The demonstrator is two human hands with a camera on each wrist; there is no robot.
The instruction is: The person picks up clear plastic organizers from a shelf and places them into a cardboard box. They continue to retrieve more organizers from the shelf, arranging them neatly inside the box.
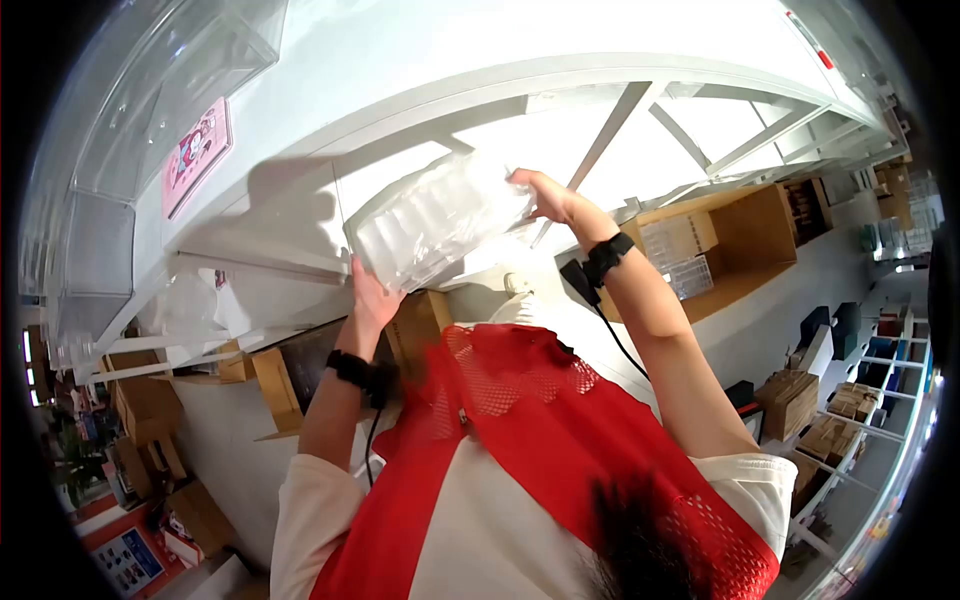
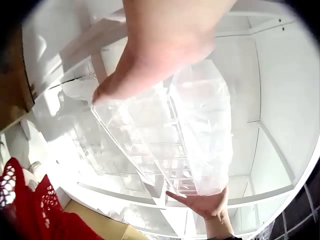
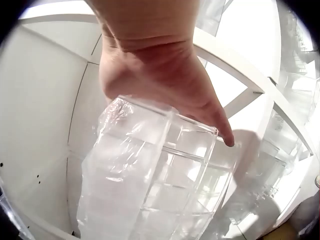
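Note:
A clear plastic organizer with several compartments (image 1: 430, 225), partly covered by a crinkled plastic bag (image 3: 117, 170), is held up between both hands over a white shelf unit. The left hand (image 1: 372, 300) grips one end, its thumb along the edge in the left wrist view; its other fingers are hidden there. At the opposite end the right hand (image 1: 552, 198) holds on, thumb over the rim in the right wrist view, fingers behind the bag. In the left wrist view the right hand (image 2: 207, 204) shows beyond the organizer (image 2: 145, 135).
The white shelf frame (image 1: 640, 110) surrounds the hands. Clear boxes (image 1: 110, 200) and a pink card (image 1: 198, 150) stand on its top at the left, with a red marker (image 1: 822, 58) at the right. Open cardboard boxes (image 1: 745, 240) sit below.

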